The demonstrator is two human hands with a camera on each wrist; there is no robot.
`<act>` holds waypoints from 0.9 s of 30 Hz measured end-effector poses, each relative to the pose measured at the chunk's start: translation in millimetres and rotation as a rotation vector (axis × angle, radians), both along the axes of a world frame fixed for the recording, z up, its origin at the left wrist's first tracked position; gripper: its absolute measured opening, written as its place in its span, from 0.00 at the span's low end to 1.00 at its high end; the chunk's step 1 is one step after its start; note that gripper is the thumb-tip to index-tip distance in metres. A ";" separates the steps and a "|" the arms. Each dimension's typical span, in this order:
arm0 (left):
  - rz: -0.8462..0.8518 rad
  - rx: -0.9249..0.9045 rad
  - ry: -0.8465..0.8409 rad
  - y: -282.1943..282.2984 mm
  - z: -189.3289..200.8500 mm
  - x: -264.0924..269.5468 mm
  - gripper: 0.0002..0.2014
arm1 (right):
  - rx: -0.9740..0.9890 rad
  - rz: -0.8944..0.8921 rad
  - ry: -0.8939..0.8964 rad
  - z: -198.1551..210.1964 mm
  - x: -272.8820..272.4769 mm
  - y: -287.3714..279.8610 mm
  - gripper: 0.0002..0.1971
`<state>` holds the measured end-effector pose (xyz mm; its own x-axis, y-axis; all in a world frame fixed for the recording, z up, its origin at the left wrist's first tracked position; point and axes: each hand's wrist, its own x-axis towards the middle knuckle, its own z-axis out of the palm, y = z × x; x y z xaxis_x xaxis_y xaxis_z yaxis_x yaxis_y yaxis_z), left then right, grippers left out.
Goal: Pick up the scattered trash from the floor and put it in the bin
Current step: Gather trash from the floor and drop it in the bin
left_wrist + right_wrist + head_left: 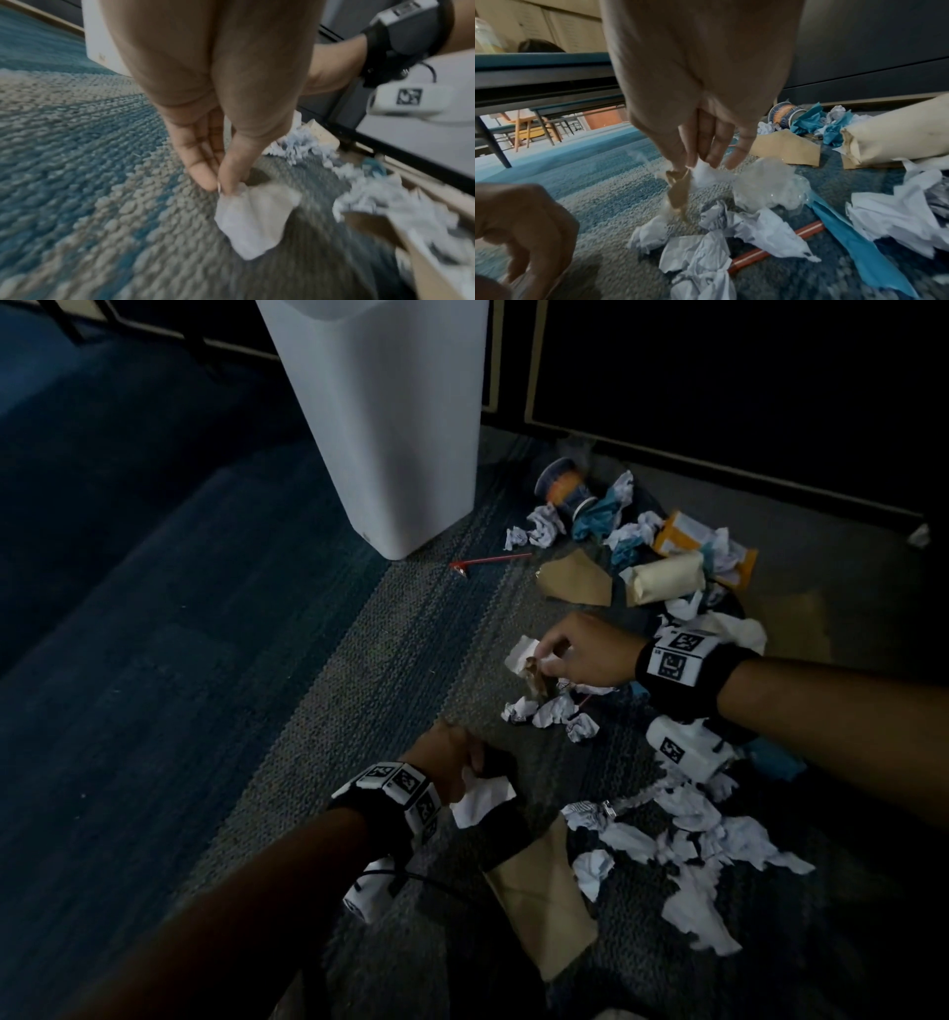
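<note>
White tissue [254, 219] is pinched at its upper corner between the thumb and fingertips [205, 178] of the left hand [452, 762], and it hangs just above the carpet [257, 711]. The thumb and fingers are pressed together on that corner, with the rest of the sheet drooping loose below them. A brown scrap [679, 192] and a white scrap [704, 172] are held together by the right hand [580, 654]; its thumb and first fingers are closed on their tops, while one finger is left straight and free beside them. The brown scrap dangles down over crumpled paper balls [549, 711] lying on the carpet directly under that hand. The bin [390, 418] is seen upright, well apart from both hands, with a red stick [488, 560] lying near its base. Only in the head view can both hands, the bin and the whole spread of trash be taken in at once, including a paper cup [565, 490] and a cream roll [665, 577] in the far pile and a brown envelope [539, 901] near the left forearm. The pinch on the tissue is shown plainly only in the left wrist view, though with blur. Clear plastic [765, 186], a blue strip [854, 239] and a striped stick [777, 249] among the paper are made out best in the right wrist view, where furniture legs are also visible in the background.
</note>
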<state>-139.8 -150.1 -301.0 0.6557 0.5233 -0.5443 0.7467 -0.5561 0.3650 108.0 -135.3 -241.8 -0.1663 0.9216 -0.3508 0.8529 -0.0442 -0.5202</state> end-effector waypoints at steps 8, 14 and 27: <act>0.148 0.029 -0.290 15.7 23.7 3.4 0.08 | 0.139 -0.036 0.064 5.0 0.7 -0.2 0.06; 0.202 0.065 -0.316 21.4 41.2 10.5 0.12 | 0.048 -0.003 0.010 14.0 -4.1 -3.9 0.13; 0.406 0.139 -0.420 46.2 73.8 3.5 0.15 | 0.141 -0.140 0.151 28.8 4.1 3.3 0.05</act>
